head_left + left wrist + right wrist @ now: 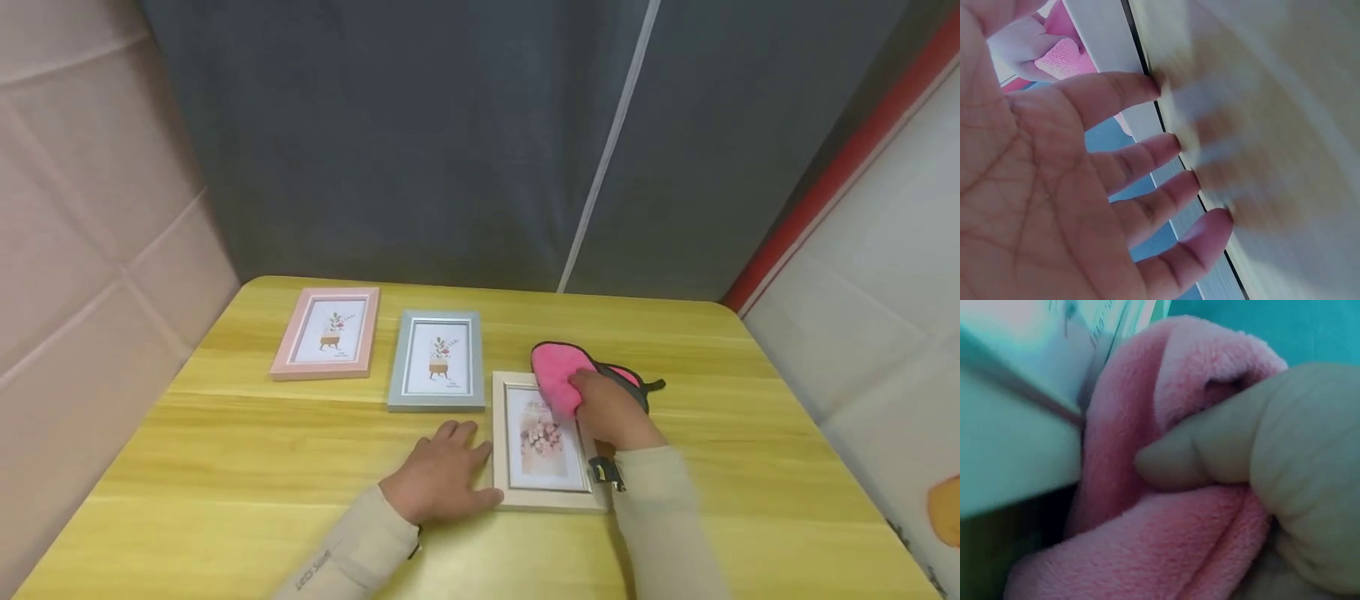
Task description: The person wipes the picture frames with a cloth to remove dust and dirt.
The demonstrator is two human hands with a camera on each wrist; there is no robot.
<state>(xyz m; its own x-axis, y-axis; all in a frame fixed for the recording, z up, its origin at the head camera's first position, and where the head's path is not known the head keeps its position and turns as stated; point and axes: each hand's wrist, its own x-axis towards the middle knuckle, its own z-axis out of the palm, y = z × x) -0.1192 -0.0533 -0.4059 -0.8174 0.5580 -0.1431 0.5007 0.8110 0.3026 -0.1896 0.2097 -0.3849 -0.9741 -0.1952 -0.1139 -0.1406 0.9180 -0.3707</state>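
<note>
A cream picture frame (551, 498) with a pink blossom print lies face up near the table's front. My right hand (611, 410) grips a pink cloth (558, 371) with dark edging, which overlaps the frame's upper right corner. In the right wrist view, the thumb presses into a fold of the fluffy cloth (1125, 425), right beside the frame's edge (1016, 450). My left hand (444, 479) has its fingers spread, thumb and fingertips at the frame's left side. Seen from the left wrist, the fingertips (1213, 228) touch down on the tabletop.
A blue-grey picture frame (397, 367) lies left of the cream one, and a pink picture frame (291, 350) lies farther left. Both hold potted-plant prints. The yellow wood-grain table (262, 467) meets a dark grey curtain (420, 150) at the back.
</note>
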